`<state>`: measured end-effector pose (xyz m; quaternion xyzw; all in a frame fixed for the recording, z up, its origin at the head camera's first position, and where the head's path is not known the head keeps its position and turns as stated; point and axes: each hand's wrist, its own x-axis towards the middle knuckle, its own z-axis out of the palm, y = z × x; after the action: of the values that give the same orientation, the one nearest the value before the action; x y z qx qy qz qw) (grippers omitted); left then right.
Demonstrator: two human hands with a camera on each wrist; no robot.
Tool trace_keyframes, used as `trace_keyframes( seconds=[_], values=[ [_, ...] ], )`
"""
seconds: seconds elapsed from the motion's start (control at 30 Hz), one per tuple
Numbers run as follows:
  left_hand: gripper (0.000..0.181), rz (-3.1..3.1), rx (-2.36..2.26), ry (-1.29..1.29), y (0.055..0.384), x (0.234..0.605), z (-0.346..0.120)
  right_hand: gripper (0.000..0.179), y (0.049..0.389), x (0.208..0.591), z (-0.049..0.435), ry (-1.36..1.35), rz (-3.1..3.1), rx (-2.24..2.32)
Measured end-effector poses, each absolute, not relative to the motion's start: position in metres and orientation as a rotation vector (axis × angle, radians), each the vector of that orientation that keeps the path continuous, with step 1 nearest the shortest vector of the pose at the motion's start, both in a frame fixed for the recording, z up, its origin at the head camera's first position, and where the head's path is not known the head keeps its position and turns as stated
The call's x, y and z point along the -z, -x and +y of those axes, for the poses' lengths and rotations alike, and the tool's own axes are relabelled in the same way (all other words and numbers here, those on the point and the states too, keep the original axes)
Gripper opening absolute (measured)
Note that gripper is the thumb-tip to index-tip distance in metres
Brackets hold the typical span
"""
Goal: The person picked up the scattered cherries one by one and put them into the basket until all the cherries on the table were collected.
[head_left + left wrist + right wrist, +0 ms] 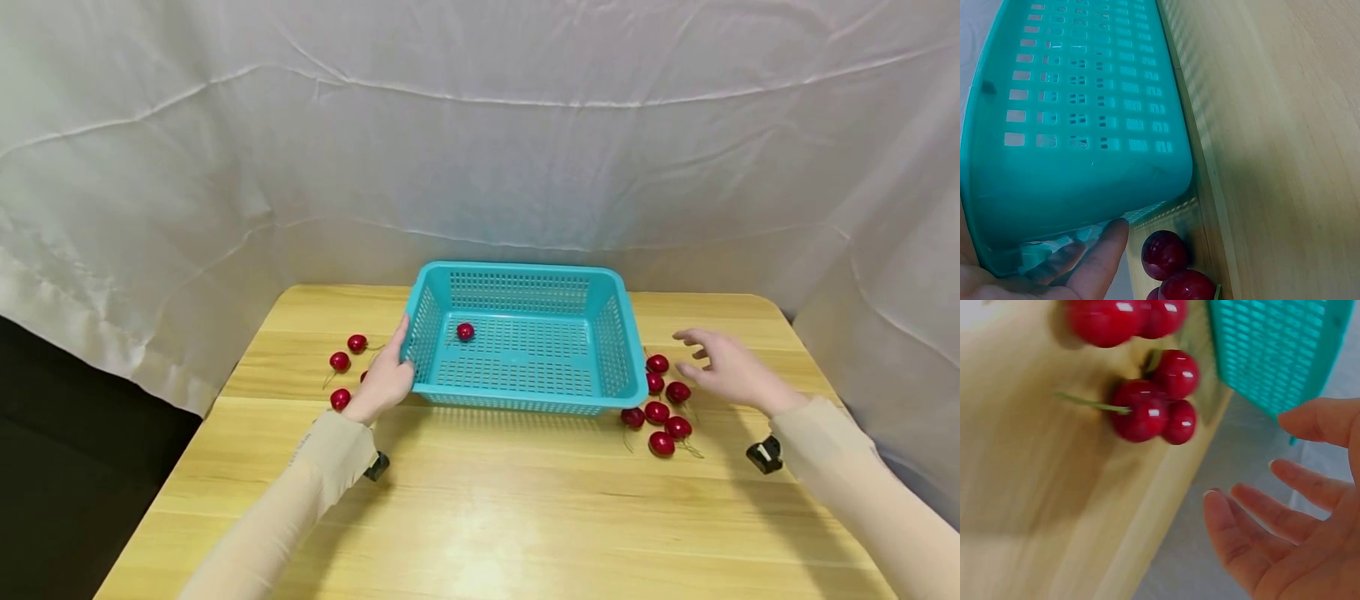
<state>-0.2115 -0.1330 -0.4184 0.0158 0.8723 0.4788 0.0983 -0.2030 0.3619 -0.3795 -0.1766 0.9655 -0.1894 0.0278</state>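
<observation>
Gripping the basket (pixel 525 398) by its left rim, the left hand (pixel 384 383) sits left of centre in the head view. At right, the right hand (pixel 731 367) holds nothing, thumb and fingers spread wide, near a cluster of cherries (pixel 657 413); more lie at centre left. Only the head view shows the lone cherry (pixel 465 332) inside the basket, towards its left end. The left wrist view adds fingers (pixel 1100 259) beside the basket's end wall, lower left, which the head view hides. The right wrist view brings out a green stem (pixel 1091 403) pointing left, upper middle. The basket is turquoise, its walls and floor pierced; the cherries are glossy deep red.
</observation>
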Motion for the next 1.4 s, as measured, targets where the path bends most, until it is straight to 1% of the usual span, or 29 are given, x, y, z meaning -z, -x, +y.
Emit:
trace_keyframes(
  seconds=[0.37, 0.47, 0.6, 0.73, 0.97, 1.27, 1.4],
  values=[
    [0.079, 2.580, -1.426, -0.041, 0.211, 0.420, -0.131, 0.056, 0.178, 0.397, 0.371, 0.579, 2.878, 0.510],
    [0.079, 2.575, -1.427, -0.043, 0.211, 0.420, -0.131, 0.054, 0.172, 0.400, 0.370, 0.608, 2.872, 0.507],
    [0.079, 2.577, -1.422, -0.040, 0.210, 0.420, -0.131, 0.047, 0.167, 0.401, 0.368, 0.619, 2.877, 0.512],
    [0.079, 2.586, -1.413, -0.038, 0.210, 0.419, -0.131, 0.043, 0.166, 0.404, 0.366, 0.605, 2.884, 0.493],
    [0.078, 2.580, -1.412, -0.038, 0.209, 0.419, -0.131, 0.046, 0.163, 0.411, 0.365, 0.539, 2.868, 0.462],
    [0.079, 2.574, -1.416, -0.025, 0.212, 0.419, -0.132, 0.041, 0.166, 0.413, 0.366, 0.551, 2.887, 0.475],
    [0.079, 2.566, -1.413, -0.013, 0.212, 0.418, -0.133, 0.042, 0.168, 0.413, 0.365, 0.554, 2.884, 0.469]
  ],
)
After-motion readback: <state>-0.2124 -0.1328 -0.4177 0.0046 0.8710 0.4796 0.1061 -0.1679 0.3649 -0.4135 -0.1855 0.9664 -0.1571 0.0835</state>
